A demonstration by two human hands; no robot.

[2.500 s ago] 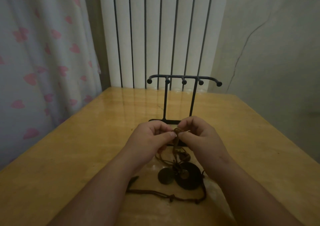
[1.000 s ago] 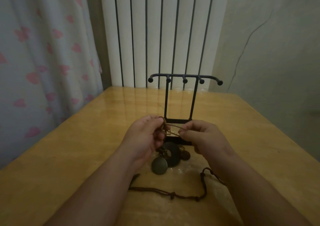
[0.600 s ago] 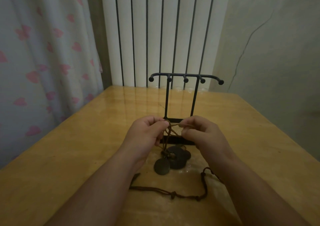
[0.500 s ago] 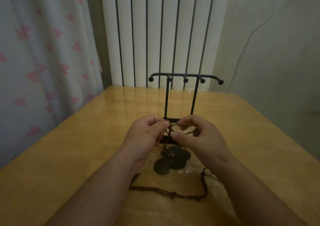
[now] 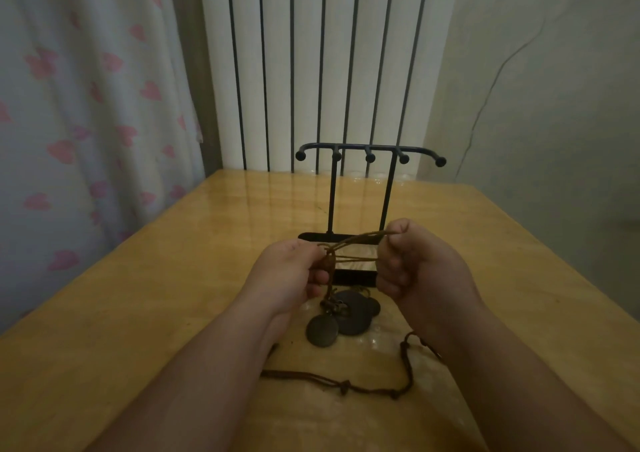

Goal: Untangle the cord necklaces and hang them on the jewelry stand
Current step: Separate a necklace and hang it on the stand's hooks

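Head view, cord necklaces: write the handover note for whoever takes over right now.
Left hand pinches the knot of the light brown cord; right hand, closed on the same cord, pulls its strands rightward.
Round pendants lie bunched on the table under the hands. A darker cord trails on the table nearer the person.
Jewelry stand behind the hands: all hooks bare.
Done: nothing hung. Left: finish untangling, hang each necklace.

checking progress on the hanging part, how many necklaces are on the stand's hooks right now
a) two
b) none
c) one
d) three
b: every hook on the jewelry stand is bare, and the cords are stretched between the left hand and right hand, pendants low over the table.
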